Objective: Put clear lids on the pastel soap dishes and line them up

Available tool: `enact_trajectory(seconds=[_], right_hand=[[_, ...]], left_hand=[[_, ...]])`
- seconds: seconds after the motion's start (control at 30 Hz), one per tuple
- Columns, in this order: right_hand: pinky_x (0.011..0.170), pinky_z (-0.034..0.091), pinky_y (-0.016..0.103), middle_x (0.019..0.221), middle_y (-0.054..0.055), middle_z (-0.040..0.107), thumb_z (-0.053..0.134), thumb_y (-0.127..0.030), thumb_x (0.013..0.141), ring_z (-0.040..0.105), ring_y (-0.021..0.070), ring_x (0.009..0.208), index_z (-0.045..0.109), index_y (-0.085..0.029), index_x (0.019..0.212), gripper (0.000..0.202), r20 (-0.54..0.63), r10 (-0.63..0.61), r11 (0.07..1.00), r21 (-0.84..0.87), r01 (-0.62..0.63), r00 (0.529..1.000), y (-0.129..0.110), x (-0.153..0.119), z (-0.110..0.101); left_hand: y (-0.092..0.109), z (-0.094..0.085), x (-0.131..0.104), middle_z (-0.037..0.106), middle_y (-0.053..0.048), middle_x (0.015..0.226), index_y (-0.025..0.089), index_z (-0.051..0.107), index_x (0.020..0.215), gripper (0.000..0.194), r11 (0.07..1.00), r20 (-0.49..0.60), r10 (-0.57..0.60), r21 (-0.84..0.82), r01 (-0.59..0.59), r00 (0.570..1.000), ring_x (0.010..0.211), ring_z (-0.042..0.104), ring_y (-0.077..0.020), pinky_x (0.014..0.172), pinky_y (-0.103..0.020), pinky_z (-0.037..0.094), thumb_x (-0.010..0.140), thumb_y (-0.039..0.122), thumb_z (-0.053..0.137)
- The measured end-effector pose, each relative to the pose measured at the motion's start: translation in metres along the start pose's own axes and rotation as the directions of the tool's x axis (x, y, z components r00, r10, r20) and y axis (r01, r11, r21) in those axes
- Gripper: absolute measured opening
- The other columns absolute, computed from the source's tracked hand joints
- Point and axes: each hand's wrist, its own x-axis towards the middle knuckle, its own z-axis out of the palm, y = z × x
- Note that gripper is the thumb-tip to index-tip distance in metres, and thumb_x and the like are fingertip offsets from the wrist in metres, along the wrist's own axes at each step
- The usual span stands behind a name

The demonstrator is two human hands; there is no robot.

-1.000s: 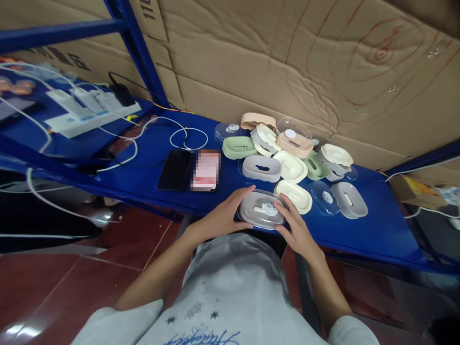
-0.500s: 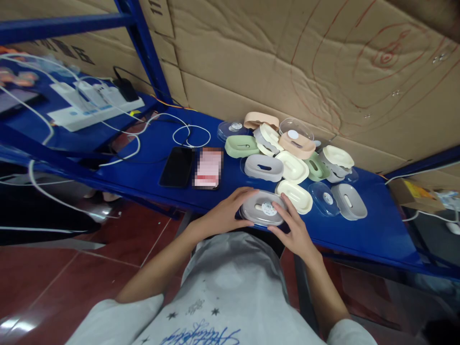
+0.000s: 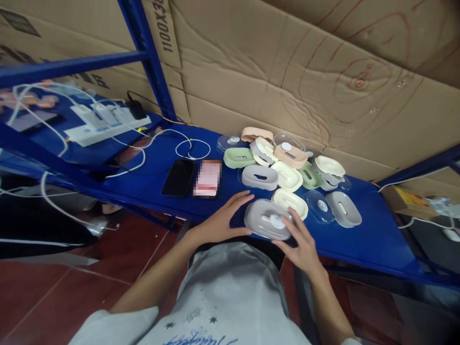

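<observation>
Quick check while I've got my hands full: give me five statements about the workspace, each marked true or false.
1. The right hand has its fingers on the covered grey dish. True.
2. The left hand is closed into a fist. False: its thumb and fingers are spread beside that dish.
3. A white label shows on the covered grey dish. True.
4. The dark phone lies right of the cream dishes. False: it lies to their left, beside the phone with the lit screen.
5. The power strip is white. True.
</observation>
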Motion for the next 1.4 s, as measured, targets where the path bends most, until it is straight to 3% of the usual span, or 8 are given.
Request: enact_trajectory(seconds=[0.1, 0.2, 0.4, 0.53, 0.7, 0.87, 1.13, 1.4], right_hand=[[0.122, 0.046, 0.059, 0.160, 0.016, 0.055, 0.083, -0.044, 0.091, 0.056, 0.0374, 0.146, 0.056, -0.027, 0.158, 0.074, -0.323, 0.110, 0.960, -0.210, -0.184, 0.940, 0.033, -0.028, -0.047], [0.116, 0.047, 0.066, 0.147, 0.023, 0.064, 0.082, -0.059, 0.087, 0.060, 0.0449, 0.139, 0.063, -0.015, 0.151, 0.080, -0.632, 0.192, 0.787, -0.357, -0.503, 0.750, 0.085, -0.068, -0.098], [0.101, 0.052, 0.072, 0.137, 0.033, 0.065, 0.066, -0.090, 0.078, 0.064, 0.0566, 0.126, 0.070, -0.010, 0.144, 0.104, -0.751, 0.317, 0.560, -0.345, -0.753, 0.579, 0.178, -0.126, -0.134], [0.101, 0.049, 0.074, 0.148, 0.035, 0.055, 0.059, -0.094, 0.080, 0.057, 0.0576, 0.134, 0.063, -0.011, 0.151, 0.109, -0.669, 0.379, 0.571, -0.375, -0.730, 0.640, 0.193, -0.121, -0.129], [0.116, 0.041, 0.070, 0.156, 0.033, 0.051, 0.058, -0.060, 0.101, 0.049, 0.0498, 0.146, 0.059, -0.010, 0.152, 0.071, -0.627, 0.213, 0.695, -0.442, -0.568, 0.749, 0.141, -0.062, -0.100], [0.121, 0.042, 0.060, 0.159, 0.015, 0.055, 0.059, -0.037, 0.106, 0.051, 0.0354, 0.148, 0.055, -0.026, 0.155, 0.050, -0.081, 0.038, 0.958, -0.280, -0.059, 0.996, 0.056, 0.021, -0.032], [0.124, 0.035, 0.061, 0.159, 0.015, 0.056, 0.058, -0.038, 0.107, 0.046, 0.0368, 0.151, 0.042, -0.026, 0.165, 0.062, 0.178, -0.055, 0.979, -0.184, 0.089, 0.982, 0.022, 0.119, 0.029], [0.105, 0.052, 0.050, 0.122, 0.011, 0.072, 0.058, -0.033, 0.107, 0.065, 0.0302, 0.118, 0.072, -0.028, 0.135, 0.032, -0.057, -0.016, 0.989, -0.146, 0.007, 0.998, 0.029, 0.090, 0.020]], left_hand=[[0.003, 0.003, 0.000, 0.033, -0.008, 0.173, 0.037, 0.035, 0.165, 0.066, 0.997, -0.120, -0.022, 0.072, 0.031, 0.992, 0.161, 0.036, -0.0288, 0.133, -0.051, 0.034, 0.106, 0.046, 0.063], [0.002, 0.008, 0.005, 0.042, -0.010, 0.167, 0.032, 0.042, 0.161, 0.056, 0.974, -0.194, 0.015, 0.224, 0.029, 0.981, 0.156, 0.043, -0.0281, 0.131, -0.051, 0.038, 0.108, 0.040, 0.059], [-0.001, 0.015, 0.019, 0.068, -0.011, 0.141, 0.023, 0.061, 0.145, 0.038, 0.881, -0.138, 0.074, 0.473, 0.000, 0.988, 0.131, 0.064, -0.0288, 0.114, -0.052, 0.051, 0.108, 0.032, 0.056], [-0.004, 0.016, 0.020, 0.063, -0.012, 0.148, 0.024, 0.062, 0.144, 0.038, 0.845, -0.116, 0.062, 0.534, 0.010, 0.991, 0.135, 0.061, -0.0299, 0.115, -0.052, 0.050, 0.108, 0.033, 0.056], [-0.005, 0.012, 0.025, 0.048, -0.015, 0.163, 0.022, 0.051, 0.155, 0.050, 0.794, -0.241, 0.014, 0.593, 0.136, 0.970, 0.147, 0.051, -0.0356, 0.119, -0.056, 0.046, 0.107, 0.033, 0.056], [-0.007, 0.009, 0.034, 0.050, -0.019, 0.160, 0.019, 0.046, 0.159, 0.055, 0.738, -0.268, -0.063, 0.636, 0.225, 0.961, 0.136, 0.058, -0.0396, 0.111, -0.060, 0.051, 0.106, 0.035, 0.056], [-0.011, 0.013, 0.029, 0.040, -0.019, 0.168, 0.021, 0.039, 0.163, 0.058, 0.741, -0.277, -0.052, 0.634, 0.223, 0.959, 0.139, 0.055, -0.0377, 0.112, -0.055, 0.049, 0.108, 0.032, 0.052], [-0.007, 0.011, 0.028, 0.056, -0.018, 0.148, 0.019, 0.058, 0.140, 0.035, 0.757, -0.265, -0.053, 0.618, 0.211, 0.963, 0.126, 0.062, -0.0354, 0.106, -0.054, 0.051, 0.108, 0.031, 0.051]])
